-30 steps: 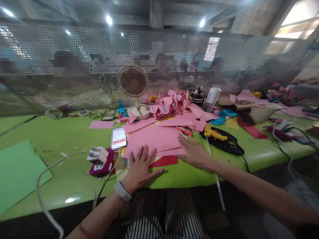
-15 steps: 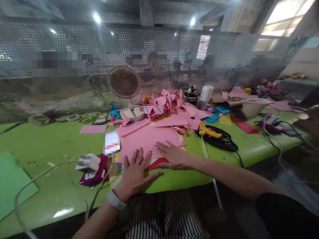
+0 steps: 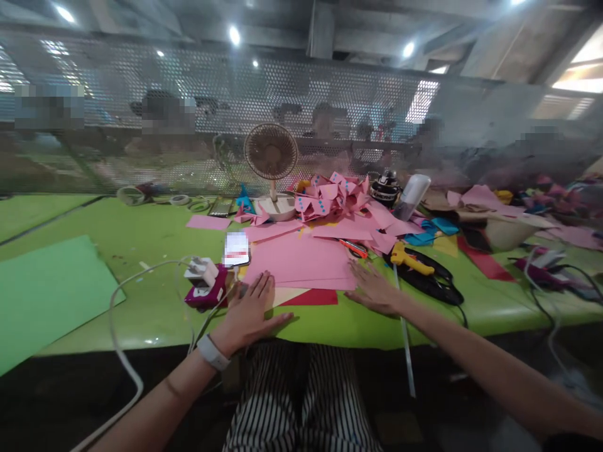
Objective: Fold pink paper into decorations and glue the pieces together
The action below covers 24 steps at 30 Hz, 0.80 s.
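A stack of large pink paper sheets [image 3: 301, 260] lies on the green table [image 3: 141, 251] in front of me, over a red sheet [image 3: 315, 297] and a cream one. My left hand [image 3: 249, 311] rests flat, fingers spread, on the near left corner of the stack. My right hand [image 3: 374, 289] lies flat with fingers stretched out at the right edge of the pink sheets. Neither hand holds anything.
A small fan [image 3: 271, 157] and a heap of folded pink paper pieces [image 3: 334, 194] stand behind the sheets. A yellow glue gun [image 3: 409, 257] with black cable lies right of my right hand. A white charger [image 3: 200, 271], phone [image 3: 235, 249] and cable lie left. A green sheet [image 3: 42, 295] is far left.
My right hand has slid back from the middle of the pink sheets to their right edge. The left hand stays pressed on the near left corner. The camera has shifted.
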Available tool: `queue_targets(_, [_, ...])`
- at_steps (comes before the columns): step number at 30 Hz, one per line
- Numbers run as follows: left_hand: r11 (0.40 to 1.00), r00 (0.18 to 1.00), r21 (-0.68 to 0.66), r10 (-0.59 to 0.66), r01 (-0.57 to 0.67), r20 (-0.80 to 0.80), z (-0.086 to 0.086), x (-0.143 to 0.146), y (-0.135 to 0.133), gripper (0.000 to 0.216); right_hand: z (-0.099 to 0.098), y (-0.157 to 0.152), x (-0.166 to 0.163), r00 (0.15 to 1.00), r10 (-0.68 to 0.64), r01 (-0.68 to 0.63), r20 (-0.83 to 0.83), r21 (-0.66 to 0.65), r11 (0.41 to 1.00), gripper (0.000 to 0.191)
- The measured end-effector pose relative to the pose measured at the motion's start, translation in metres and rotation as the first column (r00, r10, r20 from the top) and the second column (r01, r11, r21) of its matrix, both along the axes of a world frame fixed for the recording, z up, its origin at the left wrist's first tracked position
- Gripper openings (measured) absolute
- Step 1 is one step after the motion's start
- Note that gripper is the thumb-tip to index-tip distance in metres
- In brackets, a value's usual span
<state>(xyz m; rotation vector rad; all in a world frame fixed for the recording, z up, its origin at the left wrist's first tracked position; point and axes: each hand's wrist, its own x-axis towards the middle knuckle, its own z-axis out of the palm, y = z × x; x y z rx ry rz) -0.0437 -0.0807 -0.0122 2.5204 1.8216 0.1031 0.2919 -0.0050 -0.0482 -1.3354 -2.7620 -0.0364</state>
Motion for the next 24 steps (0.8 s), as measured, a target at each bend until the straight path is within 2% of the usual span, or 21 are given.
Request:
queue_targets(4, [1.0, 0.999, 0.008, -0.011, 0.011, 0.048, -0.002, -0.006, 0.0, 0.088, 0.002, 0.005, 0.003, 1.0, 0.01, -0.01, 0.009, -0.021, 1.0, 0.08])
queue_targets(8, [0.998, 0.997, -0.049, -0.029, 0.033, 0.069, 0.012, -0.008, 0.009, 0.079, 0.028, 0.015, -0.005, 0.998, -0.005, 0.001, -0.062, -0.066, 0.998, 0.079])
queue_targets(11, [0.991, 0.991, 0.13, -0.003, -0.015, 0.136, 0.035, 0.004, 0.025, 0.07, 0.051, 0.023, -0.023, 0.976, -0.027, 0.025, -0.215, -0.011, 1.0, 0.062])
queue_targets(12, [0.986, 0.984, 0.16, 0.011, -0.04, 0.177, 0.041, 0.011, 0.033, 0.066, 0.056, 0.026, -0.032, 0.968, -0.041, 0.033, -0.249, -0.037, 0.999, 0.055])
queue_targets(14, [0.998, 0.975, 0.066, -0.005, -0.009, 0.222, 0.05, 0.028, 0.052, 0.06, 0.06, 0.032, -0.05, 0.957, -0.096, 0.035, -0.273, -0.22, 0.975, 0.045])
queue_targets(16, [0.991, 0.961, -0.131, 0.006, 0.031, 0.276, 0.049, 0.044, 0.071, 0.056, 0.058, 0.04, -0.065, 0.952, -0.157, 0.02, -0.261, -0.462, 0.887, 0.037])
queue_targets(17, [0.963, 0.948, -0.263, 0.03, 0.057, 0.316, 0.046, 0.051, 0.08, 0.054, 0.055, 0.043, -0.072, 0.953, -0.172, 0.013, -0.249, -0.533, 0.846, 0.034])
queue_targets(18, [0.915, 0.927, -0.393, 0.067, 0.09, 0.37, 0.042, 0.056, 0.089, 0.05, 0.052, 0.047, -0.076, 0.954, -0.181, 0.009, -0.237, -0.583, 0.812, 0.03])
queue_targets(19, [0.883, 0.922, -0.456, 0.084, 0.106, 0.377, 0.037, 0.061, 0.095, 0.049, 0.049, 0.05, -0.079, 0.956, -0.185, 0.008, -0.226, -0.614, 0.789, 0.028])
queue_targets(24, [0.751, 0.905, -0.647, 0.174, 0.134, 0.389, 0.02, 0.063, 0.115, 0.044, 0.043, 0.063, -0.084, 0.956, -0.223, 0.017, -0.19, -0.725, 0.688, 0.022])
